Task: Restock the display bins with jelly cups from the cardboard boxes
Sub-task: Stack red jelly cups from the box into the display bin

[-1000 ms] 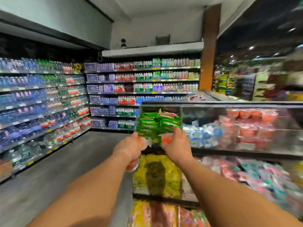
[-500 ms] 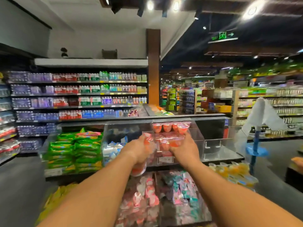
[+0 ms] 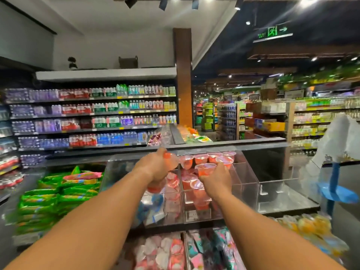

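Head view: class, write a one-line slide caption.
Both hands, left and right, place red jelly cups into a clear bin.

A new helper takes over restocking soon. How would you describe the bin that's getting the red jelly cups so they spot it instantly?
Find the brown pillar; in front of it runs a tier of clear plastic bins. Take the clear bin under the right hand, with red jelly cups lined along its back edge. The compartment to its right is empty, and green snack bags lie far left.
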Tool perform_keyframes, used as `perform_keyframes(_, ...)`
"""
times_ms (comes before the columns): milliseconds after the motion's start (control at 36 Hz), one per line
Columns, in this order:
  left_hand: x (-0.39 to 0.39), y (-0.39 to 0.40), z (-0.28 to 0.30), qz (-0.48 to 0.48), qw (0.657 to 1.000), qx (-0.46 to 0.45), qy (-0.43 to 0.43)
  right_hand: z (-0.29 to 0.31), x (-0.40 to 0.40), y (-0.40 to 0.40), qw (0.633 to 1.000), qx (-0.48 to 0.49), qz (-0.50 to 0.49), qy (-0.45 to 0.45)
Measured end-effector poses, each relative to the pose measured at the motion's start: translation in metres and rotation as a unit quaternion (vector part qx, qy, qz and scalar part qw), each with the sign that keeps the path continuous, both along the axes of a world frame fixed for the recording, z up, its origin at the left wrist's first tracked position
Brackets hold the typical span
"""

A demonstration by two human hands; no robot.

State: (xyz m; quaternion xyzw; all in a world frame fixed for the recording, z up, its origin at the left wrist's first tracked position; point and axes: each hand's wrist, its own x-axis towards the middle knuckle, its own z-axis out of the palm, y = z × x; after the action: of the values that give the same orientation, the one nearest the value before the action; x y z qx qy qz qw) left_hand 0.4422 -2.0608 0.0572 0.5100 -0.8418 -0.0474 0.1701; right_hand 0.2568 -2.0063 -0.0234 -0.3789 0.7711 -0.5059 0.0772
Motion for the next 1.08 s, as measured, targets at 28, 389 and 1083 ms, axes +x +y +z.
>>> perform_keyframes(28, -0.002, -0.005, 0.002, 0.006, 1.0, -0.005, -0.001, -0.001, -0.005, -0.008, 1.0, 0.001, -0.008, 0.001)
perform_keyframes(389, -0.027, -0.054, -0.002, 0.04, 0.998, -0.032, 0.032, -0.022, -0.047, -0.081, 0.998, 0.01, -0.031, -0.052)
perform_keyframes(1083, -0.047, -0.063, -0.013, 0.018, 1.0, -0.008, 0.016, -0.028, -0.051, -0.095, 0.998, 0.04, -0.046, -0.007)
